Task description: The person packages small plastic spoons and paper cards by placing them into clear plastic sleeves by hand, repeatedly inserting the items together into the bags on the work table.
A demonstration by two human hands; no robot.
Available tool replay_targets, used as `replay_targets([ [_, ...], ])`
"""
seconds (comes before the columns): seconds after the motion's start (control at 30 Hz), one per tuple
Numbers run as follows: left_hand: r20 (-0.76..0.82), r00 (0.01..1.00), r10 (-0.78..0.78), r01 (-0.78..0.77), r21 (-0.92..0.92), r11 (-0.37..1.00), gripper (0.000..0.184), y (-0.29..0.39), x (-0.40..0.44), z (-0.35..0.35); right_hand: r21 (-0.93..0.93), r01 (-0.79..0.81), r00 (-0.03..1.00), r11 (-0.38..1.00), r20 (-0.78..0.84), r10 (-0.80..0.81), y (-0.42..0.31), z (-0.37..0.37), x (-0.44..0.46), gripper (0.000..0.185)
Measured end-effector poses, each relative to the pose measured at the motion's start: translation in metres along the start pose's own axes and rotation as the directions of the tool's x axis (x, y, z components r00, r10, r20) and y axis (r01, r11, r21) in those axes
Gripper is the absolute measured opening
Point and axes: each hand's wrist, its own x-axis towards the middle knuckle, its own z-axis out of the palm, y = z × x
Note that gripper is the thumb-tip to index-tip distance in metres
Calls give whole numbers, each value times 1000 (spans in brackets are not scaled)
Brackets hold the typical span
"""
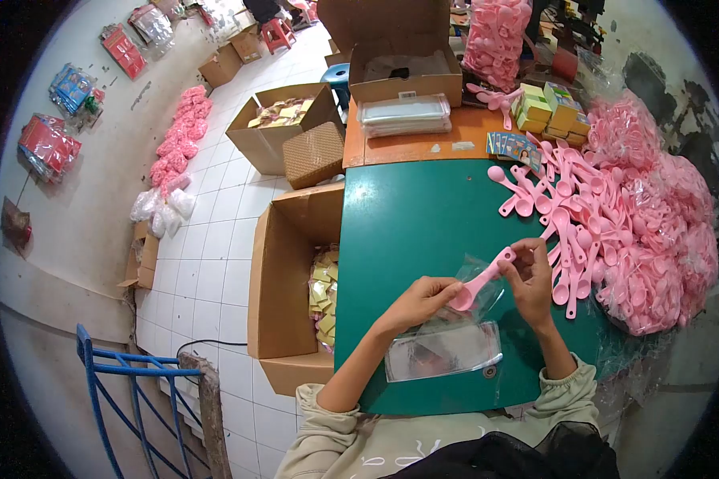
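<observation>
A pink plastic measuring spoon [482, 283] is held at a slant above the green table, bowl toward the left and handle up to the right. My right hand [530, 279] pinches the handle's end. My left hand [420, 302] is closed on a clear plastic bag [487, 302] beside the spoon's bowl. The bag lies around or behind the spoon; I cannot tell how far the spoon is inside it. Just below my hands, a stack of clear plastic bags [443, 351] lies on the table. Loose pink spoons [566, 227] are heaped beyond my right hand.
Large clear bags of pink spoons [655, 215] line the right side of the green table [407, 207]. Blue cards [513, 146] and small yellow-green boxes [547, 108] sit at the back. An open carton [284, 271] with yellow packets stands left; a blue metal frame [128, 371] is lower left.
</observation>
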Motion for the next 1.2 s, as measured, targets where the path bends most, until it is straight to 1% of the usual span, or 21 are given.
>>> replay_targets([
  [0.03, -31, 1000, 1, 1, 56, 998, 42, 1, 1, 0, -8, 31, 1000, 999, 1, -31, -1, 1, 0, 34],
  [0.13, -59, 998, 36, -40, -80, 996, 41, 12, -4, 5, -56, 97, 995, 994, 7, -97, -4, 2, -2, 43],
  [0.2, -38, 998, 48, -52, -99, 994, 41, 10, -4, 4, -109, 109, 994, 988, 23, -108, -4, 4, -3, 50],
  [0.3, -71, 997, 20, -31, -161, 987, 42, 19, -8, 7, -122, 196, 975, 973, 125, -181, -6, 10, 0, 55],
  [0.33, -92, 996, 1, -18, -188, 982, 42, 23, -9, 7, -72, 93, 962, 993, 265, -71, -13, 8, 2, 61],
  [0.43, -77, 997, -8, 3, -59, 998, 41, 16, -6, -3, -239, 391, 825, 889, 519, -223, -26, 17, 16, 58],
  [0.47, -94, 996, -10, -3, -142, 990, 40, 21, -6, -3, -196, 358, 818, 913, 537, -206, -27, 14, 25, 53],
  [0.53, -128, 992, -23, -18, -309, 951, 40, 33, -9, 2, -33, 308, 847, 951, 464, -258, -7, -7, 69, 43],
  [0.57, -120, 993, -6, -34, -326, 945, 40, 32, -9, 1, -100, 332, 895, 938, 347, -280, 6, -21, 99, 37],
  [0.6, -112, 994, 10, -48, -342, 938, 40, 32, -9, 0, -234, 237, 968, 943, 138, -209, 26, -40, 126, 32],
  [0.63, -103, 994, 29, -64, -356, 932, 40, 32, -9, -1, -552, 15, 990, 834, -110, -91, 38, -53, 154, 31],
  [0.67, -93, 995, 40, -70, -348, 935, 41, 33, -8, -1, -654, 5, 970, 756, -181, -164, 68, -78, 180, 28],
  [0.7, -83, 995, 50, -75, -341, 937, 41, 32, -9, 0, -787, -39, 956, 615, -208, -205, 105, -103, 201, 27],
  [0.73, -74, 995, 61, -83, -333, 939, 42, 32, -10, 0, -887, -90, 941, 452, -225, -253, 109, -105, 210, 27],
  [0.8, -75, 995, 67, -88, -330, 940, 42, 31, -11, 0, -834, -144, 934, 532, -293, -206, 119, -111, 218, 26],
  [0.97, -79, 994, 74, -95, -306, 947, 38, 31, -9, 2, -659, -307, 891, 687, -452, -35, 93, -95, 200, 26],
  [1.03, -69, 992, 110, -125, -296, 947, 36, 27, -6, 0, -782, -235, 907, 578, -390, -159, 133, -127, 209, 22],
  [1.07, -80, 991, 109, -127, -292, 948, 36, 28, -6, 0, -655, -207, 944, 727, -330, -28, 110, -119, 199, 20],
  [1.1, -93, 990, 109, -132, -288, 948, 35, 29, -6, 0, -496, -197, 967, 846, -238, 85, 69, -104, 182, 18],
  [1.17, -123, 987, 107, -138, -282, 950, 34, 32, -6, 0, -503, 0, 999, 864, -33, -19, 19, -80, 142, 21],
  [1.2, -138, 985, 102, -137, -280, 950, 34, 32, -6, 1, -423, -8, 1000, 906, 8, 12, -2, -70, 120, 19],
])
